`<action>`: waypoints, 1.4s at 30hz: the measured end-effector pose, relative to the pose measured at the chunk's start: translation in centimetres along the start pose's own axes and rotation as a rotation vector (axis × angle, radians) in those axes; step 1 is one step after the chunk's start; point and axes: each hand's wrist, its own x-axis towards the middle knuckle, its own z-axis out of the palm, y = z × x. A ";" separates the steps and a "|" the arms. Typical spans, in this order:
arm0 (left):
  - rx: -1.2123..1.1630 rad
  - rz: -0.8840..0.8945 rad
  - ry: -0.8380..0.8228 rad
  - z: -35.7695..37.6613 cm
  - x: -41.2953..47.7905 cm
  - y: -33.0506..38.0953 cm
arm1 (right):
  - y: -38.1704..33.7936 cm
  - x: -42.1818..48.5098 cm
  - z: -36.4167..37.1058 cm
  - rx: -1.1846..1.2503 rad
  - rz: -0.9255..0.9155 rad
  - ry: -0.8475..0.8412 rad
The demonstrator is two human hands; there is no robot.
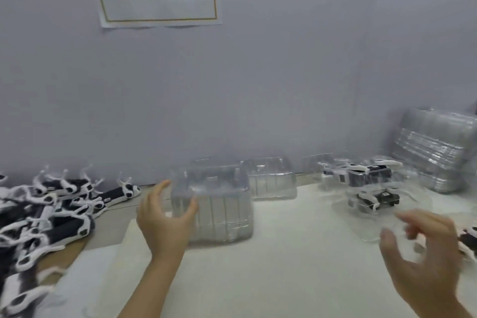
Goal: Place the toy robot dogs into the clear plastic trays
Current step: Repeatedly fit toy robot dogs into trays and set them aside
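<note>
On the bench, read from nine o'clock round to three:

1. Nine o'clock: toy robot dogs [46,214], black and white, in a loose heap, not yet trayed. Judged light, hard plastic, with thin legs that tangle and could snap; take one by the body, never a limb.
2. Ten o'clock: left hand [165,219], spread wide and empty, cupped at the near tray's left wall; contact cannot be told.
3. Centre: near tray [214,204], clear, no dog seen in it. Judged flimsy and slick; steady it lightly by the walls. Second tray [271,178] sits behind it at twelve o'clock.
4. Two o'clock: filled trays [340,210], with toy robot dogs inside.
5. Three o'clock: tray stack [436,150] against the wall.
6. Four o'clock: right hand [423,248], blurred, fingers loosely spread, nothing held.
</note>
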 end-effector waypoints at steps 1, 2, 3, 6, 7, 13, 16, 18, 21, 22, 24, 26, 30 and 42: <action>-0.041 -0.103 -0.042 -0.3 0.7 -1.4 | -1.8 0.2 2.4 0.009 -0.159 -0.106; -0.103 -0.202 -0.142 -0.3 1.2 -2.6 | -3.0 0.0 5.6 0.019 -0.270 -0.209; -0.162 -0.276 -0.262 -0.1 1.2 -3.7 | -3.9 -0.4 8.5 -0.014 -0.336 -0.286; -0.308 -0.409 -0.507 0.9 0.1 -5.6 | -5.9 -0.1 16.5 -0.084 -0.368 -0.566; -0.358 -0.441 -0.523 1.3 -0.4 -6.1 | -6.5 0.0 18.7 -0.150 -0.368 -0.695; -0.415 -0.489 -0.448 2.6 -1.6 -8.1 | -6.8 0.5 26.2 -0.537 -0.505 -1.075; -0.367 -0.495 -0.444 2.5 -1.7 -8.3 | -6.0 1.0 26.7 -0.504 -0.580 -1.061; -0.349 -0.499 -0.446 2.4 -1.7 -8.3 | -5.5 0.9 26.5 -0.464 -0.606 -1.026; -0.333 -0.503 -0.452 2.3 -2.0 -8.3 | -5.0 0.7 26.2 -0.352 -0.595 -0.978; -0.330 -0.506 -0.452 2.3 -2.1 -8.3 | -4.9 0.7 26.1 -0.320 -0.590 -0.960; -0.327 -0.510 -0.452 2.3 -2.3 -8.1 | -4.8 0.8 25.8 -0.302 -0.581 -0.947; -0.318 -0.511 -0.453 2.3 -2.4 -7.9 | -4.9 1.0 25.7 -0.315 -0.584 -0.945; -0.315 -0.498 -0.453 2.2 -2.4 -7.7 | -5.3 1.4 25.7 -0.348 -0.555 -0.954; -0.273 -0.455 -0.529 1.5 -2.7 -7.6 | -6.4 1.1 25.1 -0.599 -0.684 -1.171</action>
